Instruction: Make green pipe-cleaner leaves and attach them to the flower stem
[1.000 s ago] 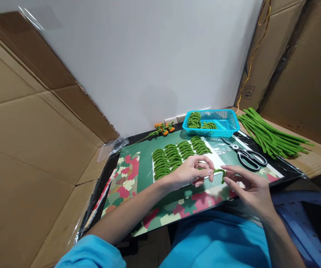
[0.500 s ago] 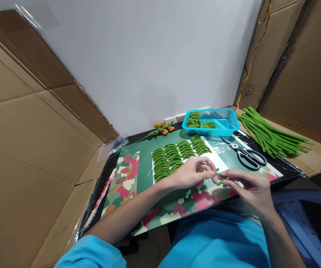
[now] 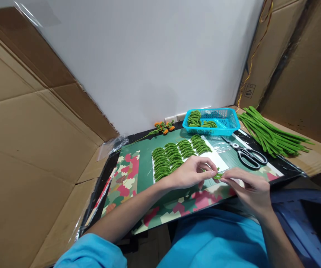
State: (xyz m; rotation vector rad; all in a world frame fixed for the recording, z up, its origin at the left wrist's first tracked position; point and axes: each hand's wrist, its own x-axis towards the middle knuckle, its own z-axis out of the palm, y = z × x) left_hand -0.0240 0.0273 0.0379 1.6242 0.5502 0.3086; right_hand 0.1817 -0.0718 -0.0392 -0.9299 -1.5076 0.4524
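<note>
Between my two hands is a short green pipe cleaner (image 3: 218, 176), bent into a small loop. My left hand (image 3: 195, 172) pinches its left end with thumb and forefinger. The right end is pinched by the fingertips of my right hand (image 3: 248, 184). Just beyond them lies a white sheet (image 3: 218, 158) bearing rows of curved green pipe-cleaner pieces (image 3: 172, 152). My left hand and wrist hide the lower part of some rows.
A blue plastic basket (image 3: 227, 131) with more curved green pieces stands at the back. Black-handled scissors (image 3: 250, 156) lie to the right, beside a bundle of long green pipe cleaners (image 3: 272, 134). An orange-and-green pipe-cleaner sprig (image 3: 164, 127) lies near the wall.
My right fingertips have come slightly closer to my left ones. The green pipe cleaner's two strands, apart before, now sit closer together. My left hand has hardly moved.
</note>
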